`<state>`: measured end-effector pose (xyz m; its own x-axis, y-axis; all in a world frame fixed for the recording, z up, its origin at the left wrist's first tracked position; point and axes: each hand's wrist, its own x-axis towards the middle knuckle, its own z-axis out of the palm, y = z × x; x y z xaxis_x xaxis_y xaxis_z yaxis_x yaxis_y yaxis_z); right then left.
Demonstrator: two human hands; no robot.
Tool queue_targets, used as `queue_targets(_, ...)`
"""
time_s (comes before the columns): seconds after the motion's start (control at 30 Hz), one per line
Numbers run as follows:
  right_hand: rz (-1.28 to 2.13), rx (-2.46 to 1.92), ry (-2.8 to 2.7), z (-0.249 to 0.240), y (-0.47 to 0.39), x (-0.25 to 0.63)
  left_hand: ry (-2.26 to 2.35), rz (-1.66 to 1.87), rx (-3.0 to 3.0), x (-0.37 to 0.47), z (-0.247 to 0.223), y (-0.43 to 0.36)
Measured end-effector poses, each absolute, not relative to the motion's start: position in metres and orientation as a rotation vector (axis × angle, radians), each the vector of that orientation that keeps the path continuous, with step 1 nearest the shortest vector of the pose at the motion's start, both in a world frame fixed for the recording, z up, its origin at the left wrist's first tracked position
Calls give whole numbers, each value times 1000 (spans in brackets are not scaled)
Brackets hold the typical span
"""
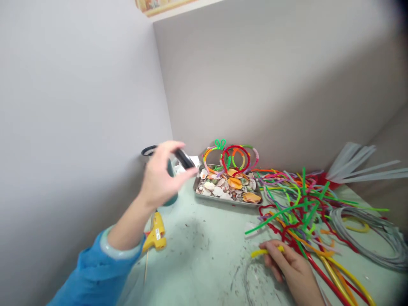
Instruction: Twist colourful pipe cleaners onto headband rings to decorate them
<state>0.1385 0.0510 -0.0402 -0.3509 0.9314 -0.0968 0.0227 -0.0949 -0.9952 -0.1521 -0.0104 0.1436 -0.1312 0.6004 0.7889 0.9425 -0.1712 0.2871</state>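
Observation:
Raised above the table, my left hand (pixel 162 174) pinches a small black object (pixel 185 159) between thumb and fingers; motion blurs it and its kind is unclear. My right hand (pixel 287 263) rests low over the tabletop, closed on a short piece of yellow pipe cleaner (pixel 259 253). A thin grey wire (pixel 246 280) curves down from the yellow piece. Just right of this hand lies a tangled heap of coloured pipe cleaners (pixel 299 208). Below my left hand is a yellow hot glue gun (pixel 156 233).
A metal tray (pixel 229 203) of seashells stands at the back, with coloured pipe-cleaner rings (pixel 236 159) on it. A dark green container (pixel 172 199) is partly behind my left hand. Coiled grey wire (pixel 372 242) and translucent glue sticks (pixel 353 163) lie right. A thin stick (pixel 146 267) is beside the glue gun.

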Motion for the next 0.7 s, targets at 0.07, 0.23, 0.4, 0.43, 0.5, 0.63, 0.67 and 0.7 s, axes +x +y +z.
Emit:
queue_targets(0.07,1541,-1086,-1429,-40,51,138,-1745,-1337,-1389,-172,159,-8)
queue_targets(0.23,1547,-1075,-1455,-42,51,138,-1893,-1321,-1026,-214,150,1)
queue_targets(0.4,1535,-1056,-1471,-40,50,139,-1955,-1270,-940,-228,131,4)
queue_targets(0.43,1532,-1054,-1471,-39,50,139,-1961,-1251,-935,-228,130,3)
queue_targets(0.5,1531,-1053,-1465,-37,50,139,-1985,-1220,-926,-228,129,3)
queue_targets(0.63,1535,-1032,-1448,-37,50,140,-2016,-1238,-875,-231,129,5)
queue_targets(0.67,1538,-1021,-1449,-38,50,140,-2036,-1236,-861,-231,130,5)
queue_targets(0.7,1541,-1013,-1449,-39,51,140,-2048,-1221,-881,-230,131,4)
